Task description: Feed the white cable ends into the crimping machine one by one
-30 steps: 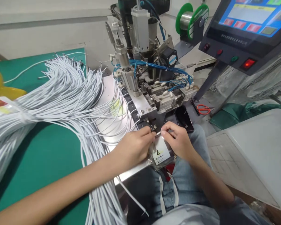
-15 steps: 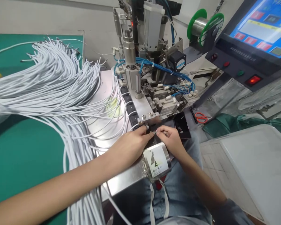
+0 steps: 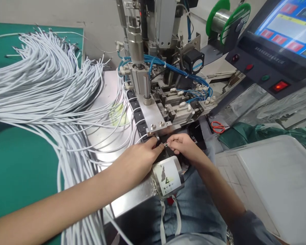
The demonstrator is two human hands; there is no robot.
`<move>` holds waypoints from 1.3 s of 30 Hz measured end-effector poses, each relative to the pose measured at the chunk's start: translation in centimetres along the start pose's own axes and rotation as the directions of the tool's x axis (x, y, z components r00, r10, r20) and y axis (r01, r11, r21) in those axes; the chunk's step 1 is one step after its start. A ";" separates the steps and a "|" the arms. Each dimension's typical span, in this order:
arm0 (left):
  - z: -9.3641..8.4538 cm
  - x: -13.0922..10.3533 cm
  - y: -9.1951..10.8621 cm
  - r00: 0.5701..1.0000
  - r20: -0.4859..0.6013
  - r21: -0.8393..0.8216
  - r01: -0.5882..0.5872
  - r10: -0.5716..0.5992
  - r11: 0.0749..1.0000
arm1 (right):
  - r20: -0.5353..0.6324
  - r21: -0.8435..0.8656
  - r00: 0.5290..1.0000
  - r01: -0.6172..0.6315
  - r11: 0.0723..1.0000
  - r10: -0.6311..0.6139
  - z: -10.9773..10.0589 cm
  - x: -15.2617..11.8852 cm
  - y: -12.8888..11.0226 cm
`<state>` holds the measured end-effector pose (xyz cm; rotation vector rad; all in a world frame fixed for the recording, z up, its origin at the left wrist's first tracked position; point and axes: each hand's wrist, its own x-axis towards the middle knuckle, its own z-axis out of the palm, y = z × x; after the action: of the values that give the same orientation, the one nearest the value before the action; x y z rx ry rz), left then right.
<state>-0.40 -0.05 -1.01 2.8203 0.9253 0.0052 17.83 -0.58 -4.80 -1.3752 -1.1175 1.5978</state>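
Both of my hands meet at the near end of the machine's dark track (image 3: 137,114). A small shiny metal connector (image 3: 166,144) sits between their fingertips. My left hand (image 3: 144,154) is closed, thumb and index finger reaching to the connector's left side; what lies under those fingers is hidden. From the right, my right hand (image 3: 183,146) pinches at the connector with thumb and curled fingers. White cables (image 3: 102,117) run from a thick bundle (image 3: 53,75) on the left into the track. Just below the hands is a metal cylinder (image 3: 168,177) with a white label.
Above the hands stands the machine's metal press block (image 3: 153,114), with blue air hoses (image 3: 168,66). A solder wire spool (image 3: 221,20) and a tilted control screen (image 3: 287,30) are at upper right. Red-handled scissors (image 3: 217,127) lie near a white tray (image 3: 272,180).
The view has shifted slightly, so most things sit a little further left. My right hand has drawn slightly back from my left fingertips, showing more of the connector.
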 end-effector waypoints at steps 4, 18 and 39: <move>-0.3 0.0 0.2 0.999 0.010 0.086 -0.046 0.045 0.995 | 0.004 0.000 1.000 0.006 1.000 -0.006 -0.1 -0.1 0.0; -1.3 0.0 1.2 0.997 0.069 0.180 -0.029 0.017 0.983 | -0.070 -0.114 0.989 0.125 0.986 -0.134 0.7 0.1 1.2; -1.7 -1.2 1.4 0.957 -0.061 0.307 0.289 -0.284 0.907 | 0.230 -0.761 0.924 0.366 0.535 -0.305 10.7 -12.9 5.0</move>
<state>-0.66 -1.54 0.99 2.9303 1.4544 -0.1747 9.25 -15.79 -4.50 -1.4819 -2.1693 0.8432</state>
